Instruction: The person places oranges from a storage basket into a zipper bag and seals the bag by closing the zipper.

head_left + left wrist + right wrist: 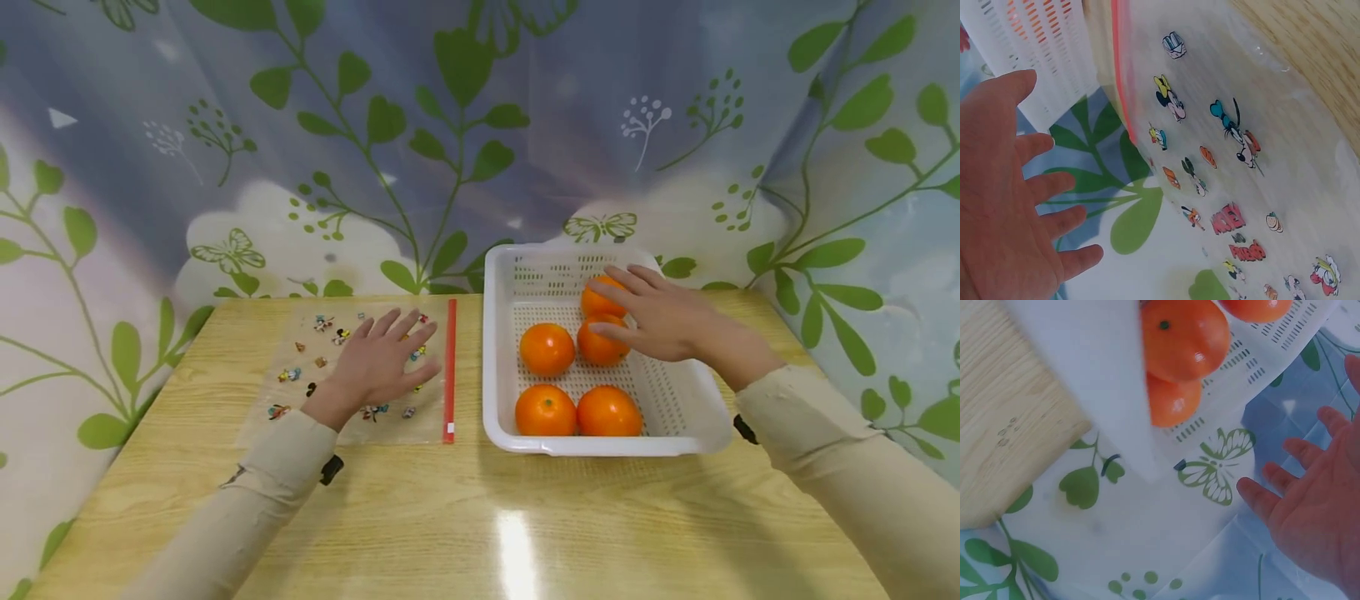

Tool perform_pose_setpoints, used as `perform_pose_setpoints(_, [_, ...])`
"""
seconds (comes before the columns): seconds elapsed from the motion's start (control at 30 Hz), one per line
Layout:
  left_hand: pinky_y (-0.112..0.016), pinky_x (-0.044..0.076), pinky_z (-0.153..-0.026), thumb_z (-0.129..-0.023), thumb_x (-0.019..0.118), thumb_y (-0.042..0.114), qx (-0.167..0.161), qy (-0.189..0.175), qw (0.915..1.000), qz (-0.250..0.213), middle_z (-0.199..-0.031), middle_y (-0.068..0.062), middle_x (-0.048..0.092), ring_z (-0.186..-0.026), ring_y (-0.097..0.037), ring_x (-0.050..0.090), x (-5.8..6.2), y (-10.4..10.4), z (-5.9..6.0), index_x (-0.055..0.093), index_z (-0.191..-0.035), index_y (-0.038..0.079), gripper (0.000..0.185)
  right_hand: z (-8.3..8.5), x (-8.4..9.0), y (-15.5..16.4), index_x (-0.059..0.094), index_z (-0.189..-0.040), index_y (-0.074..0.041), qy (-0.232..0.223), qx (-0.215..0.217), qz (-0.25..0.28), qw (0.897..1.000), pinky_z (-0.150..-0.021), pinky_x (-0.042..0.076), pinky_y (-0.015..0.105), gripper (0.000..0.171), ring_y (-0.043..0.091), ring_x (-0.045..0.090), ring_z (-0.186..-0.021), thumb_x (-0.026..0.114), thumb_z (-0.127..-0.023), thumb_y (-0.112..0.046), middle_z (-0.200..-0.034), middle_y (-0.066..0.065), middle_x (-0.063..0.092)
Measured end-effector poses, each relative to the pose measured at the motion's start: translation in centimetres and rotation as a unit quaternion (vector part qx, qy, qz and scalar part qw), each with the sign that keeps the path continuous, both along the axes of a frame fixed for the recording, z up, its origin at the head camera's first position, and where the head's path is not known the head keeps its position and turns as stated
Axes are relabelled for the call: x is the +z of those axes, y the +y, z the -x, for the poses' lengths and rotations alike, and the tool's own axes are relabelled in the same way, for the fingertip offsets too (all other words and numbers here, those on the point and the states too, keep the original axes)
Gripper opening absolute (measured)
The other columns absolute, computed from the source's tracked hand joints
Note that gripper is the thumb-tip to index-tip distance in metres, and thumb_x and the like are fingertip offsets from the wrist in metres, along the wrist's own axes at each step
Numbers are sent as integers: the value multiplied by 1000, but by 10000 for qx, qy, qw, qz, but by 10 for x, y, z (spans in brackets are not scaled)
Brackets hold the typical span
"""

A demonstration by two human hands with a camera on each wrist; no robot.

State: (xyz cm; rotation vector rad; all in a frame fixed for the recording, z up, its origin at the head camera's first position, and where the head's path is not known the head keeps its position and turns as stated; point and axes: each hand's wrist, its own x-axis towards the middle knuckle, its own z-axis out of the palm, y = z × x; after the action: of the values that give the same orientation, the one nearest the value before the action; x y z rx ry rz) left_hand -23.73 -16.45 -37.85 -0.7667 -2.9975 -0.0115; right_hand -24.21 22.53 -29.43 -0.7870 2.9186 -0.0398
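Note:
My left hand (378, 362) hovers over a clear zip bag (255, 417) printed with small cartoon figures, its fingers spread and holding nothing. A red slider strip (451, 367) runs down the bag's right side. My right hand (660, 312) is above a white perforated basket (495, 350), fingers stretched out, nothing gripped. Several oranges lie in the basket: a back orange (596, 298) and a middle orange (600, 346) partly covered by the fingers in the head view, a left orange (547, 350), and two front ones, one orange (545, 410) beside another orange (609, 411).
The bag and basket sit side by side on a light wooden table (420, 517). Behind it hangs a curtain (570, 150) printed with green leaves and butterflies, close to the table's back edge. The basket's raised rim stands around the oranges.

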Motion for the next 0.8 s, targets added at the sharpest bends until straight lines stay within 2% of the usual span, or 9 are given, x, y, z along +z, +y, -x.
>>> perform_pose_setpoints(0.17, [-57, 24, -110, -96, 40, 57, -2, -33, 10000, -61, -154, -9, 27, -140, -35, 22, -4, 2, 1, 36, -150, 20, 65, 4, -4, -10, 19, -155, -26, -96, 65, 54, 9999, -105, 22, 67, 70, 42, 9, -141, 37, -96, -60, -158, 13, 12])
perform_pose_setpoints(0.27, [-58, 27, -108, -97, 41, 56, -34, -90, 9999, -98, -153, -11, 29, -139, -37, 23, -6, 3, 2, 37, -149, 18, 65, 5, -7, -15, 20, -154, -25, -138, 139, 132, 9997, -107, 19, 65, 69, 41, 8, -141, 41, -96, -57, -157, 13, 13])
perform_pose_setpoints(0.57, [-59, 29, -106, -96, 41, 56, -45, -287, 9996, 53, -152, -12, 30, -138, -35, 26, -15, 14, 6, 38, -148, 19, 64, 9, -13, -26, 24, -154, -21, -78, 345, 168, 9992, -111, 16, 60, 71, 41, 9, -141, 39, -96, -59, -157, 14, 14])
perform_pose_setpoints(0.8, [-57, 31, -106, -96, 42, 56, -20, -454, 9987, 224, -152, -12, 30, -138, -35, 26, -25, 21, 7, 38, -148, 18, 64, 9, -18, -31, 25, -153, -23, -95, 365, 178, 9991, -109, 20, 62, 67, 39, 10, -141, 41, -97, -56, -158, 13, 13])
